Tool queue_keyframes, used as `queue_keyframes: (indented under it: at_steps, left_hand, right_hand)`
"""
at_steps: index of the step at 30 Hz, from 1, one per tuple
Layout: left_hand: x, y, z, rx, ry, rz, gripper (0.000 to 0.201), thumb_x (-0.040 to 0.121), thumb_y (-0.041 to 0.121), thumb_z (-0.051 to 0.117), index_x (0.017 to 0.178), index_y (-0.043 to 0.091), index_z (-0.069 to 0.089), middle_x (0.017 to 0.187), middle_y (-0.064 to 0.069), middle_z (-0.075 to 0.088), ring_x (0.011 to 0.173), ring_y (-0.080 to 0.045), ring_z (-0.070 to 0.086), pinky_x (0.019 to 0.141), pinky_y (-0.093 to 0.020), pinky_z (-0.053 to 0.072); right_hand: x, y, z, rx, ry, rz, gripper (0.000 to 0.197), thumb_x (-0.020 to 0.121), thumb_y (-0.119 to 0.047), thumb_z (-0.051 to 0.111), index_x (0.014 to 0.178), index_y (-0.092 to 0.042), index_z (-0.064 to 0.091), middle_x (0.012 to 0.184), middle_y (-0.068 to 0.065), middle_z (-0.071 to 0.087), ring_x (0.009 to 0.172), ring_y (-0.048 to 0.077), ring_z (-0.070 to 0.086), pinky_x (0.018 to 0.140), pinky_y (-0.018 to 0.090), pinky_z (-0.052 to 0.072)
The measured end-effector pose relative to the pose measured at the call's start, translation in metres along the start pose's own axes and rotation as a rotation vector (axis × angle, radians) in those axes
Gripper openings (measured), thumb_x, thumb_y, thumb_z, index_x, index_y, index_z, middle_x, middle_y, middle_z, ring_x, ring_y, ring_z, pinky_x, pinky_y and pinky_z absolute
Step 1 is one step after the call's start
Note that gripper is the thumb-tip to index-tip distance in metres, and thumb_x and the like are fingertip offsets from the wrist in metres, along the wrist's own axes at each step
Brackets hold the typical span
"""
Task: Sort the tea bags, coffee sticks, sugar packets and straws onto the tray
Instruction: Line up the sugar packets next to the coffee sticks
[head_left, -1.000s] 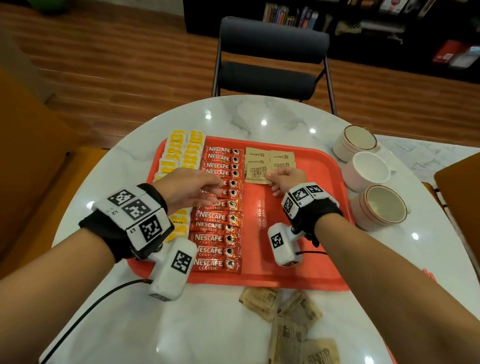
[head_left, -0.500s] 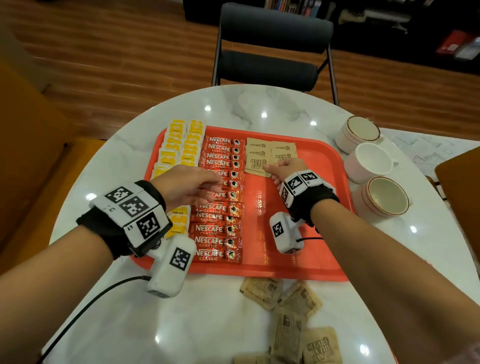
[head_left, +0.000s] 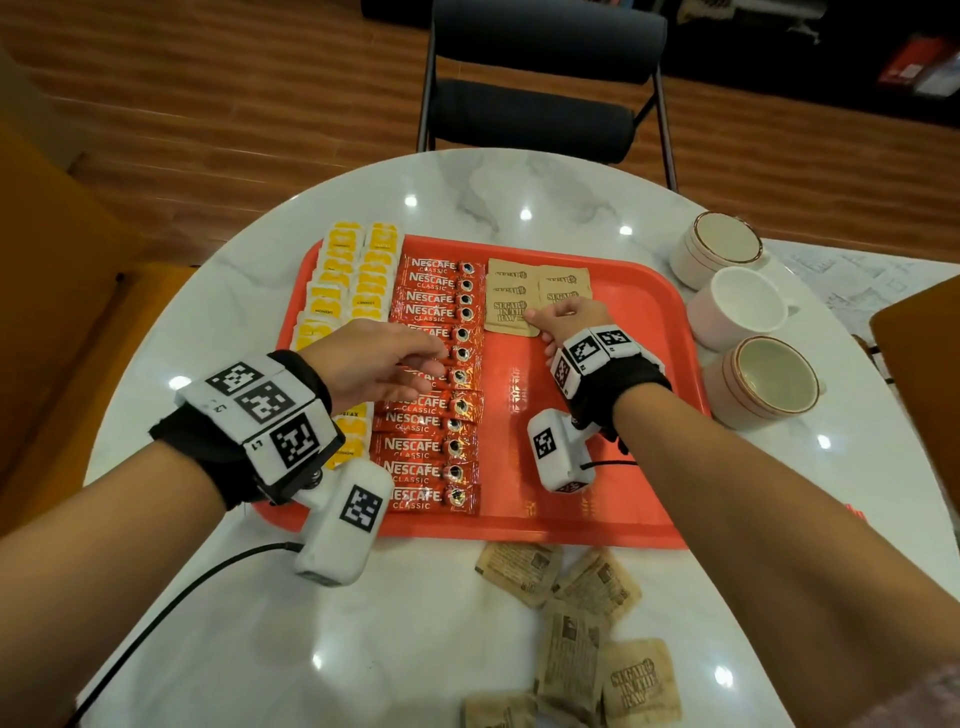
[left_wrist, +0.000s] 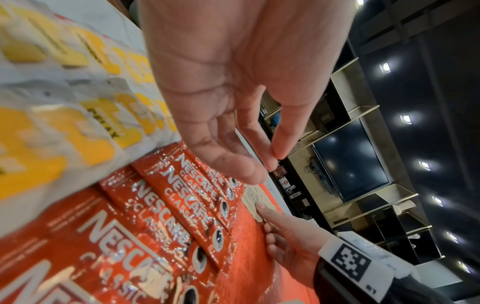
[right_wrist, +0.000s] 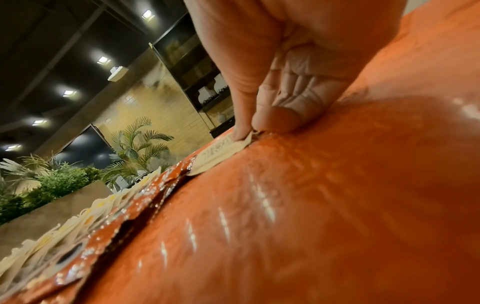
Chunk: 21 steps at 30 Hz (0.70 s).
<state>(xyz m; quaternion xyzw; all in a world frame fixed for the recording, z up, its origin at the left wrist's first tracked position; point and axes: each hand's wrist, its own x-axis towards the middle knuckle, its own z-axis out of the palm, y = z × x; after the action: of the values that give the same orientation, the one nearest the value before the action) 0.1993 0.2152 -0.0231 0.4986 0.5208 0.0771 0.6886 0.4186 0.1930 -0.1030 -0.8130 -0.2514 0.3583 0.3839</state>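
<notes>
An orange tray (head_left: 613, 499) holds two columns of yellow tea bags (head_left: 358, 280), a column of red Nescafe coffee sticks (head_left: 431, 447) and a few brown sugar packets (head_left: 563, 286) at its far middle. My right hand (head_left: 532, 317) pinches the near corner of one sugar packet (head_left: 509, 314) between thumb and forefinger; the right wrist view shows that packet (right_wrist: 221, 152) lying flat on the tray (right_wrist: 337, 205). My left hand (head_left: 431, 364) hovers over the coffee sticks (left_wrist: 161, 205) with relaxed fingers (left_wrist: 233, 164) and holds nothing. No straws are in view.
Several loose sugar packets (head_left: 576, 639) lie on the white marble table (head_left: 415, 623) in front of the tray. Three cups (head_left: 763, 384) stand to the tray's right. A dark chair (head_left: 535, 119) is beyond the table.
Both hands stay almost where they were on the tray; the right hand has edged slightly toward the far sugar packets. The head view has shifted.
</notes>
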Motion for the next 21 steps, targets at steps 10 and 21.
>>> queue_keyframes:
  at_steps: [10,21]
  left_hand:
    - [-0.010,0.000,0.001,0.038,-0.013,0.006,0.012,0.090,0.022,0.058,0.090,0.011,0.064,0.077,-0.002,0.064,0.061,-0.011,0.056,0.050,-0.015,0.049]
    - [-0.066,-0.027,0.032,0.440,-0.195,0.173,0.007,0.089,0.019,0.059,0.095,0.017,0.061,0.090,0.003,0.064,0.069,-0.009,0.058,0.064,-0.019,0.048]
  right_hand:
    - [-0.011,-0.001,-0.013,0.010,-0.042,0.047,0.032,0.077,-0.033,0.072,0.079,-0.012,0.047,0.060,0.006,0.055,0.041,0.014,0.051,0.047,0.029,0.051]
    - [-0.123,0.025,-0.076,-0.370,-0.226,-0.426,0.011,0.082,-0.014,0.067,0.083,-0.014,0.056,0.064,-0.009,0.050,0.050,-0.005,0.049,0.051,0.006,0.037]
